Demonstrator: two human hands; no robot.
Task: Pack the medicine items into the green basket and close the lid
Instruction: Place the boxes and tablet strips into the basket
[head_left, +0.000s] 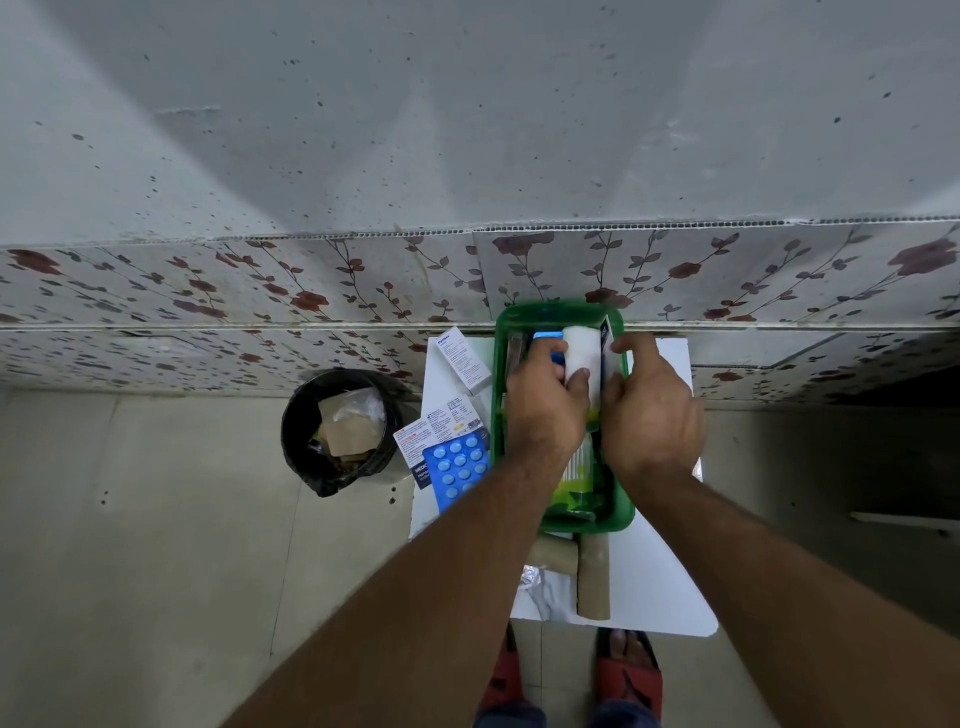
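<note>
Two hands worked inside one green basket on the white table. Left hand clamped one white roll; right hand curled on the basket's right rim. Left of the left hand lay one blue blister pack and one white box; two cardboard tubes lay nearer the wrists.

Single head-worn wide-angle view, looking steeply down from above onto the white worktop at arm's length, facing the flowered wall.
</note>
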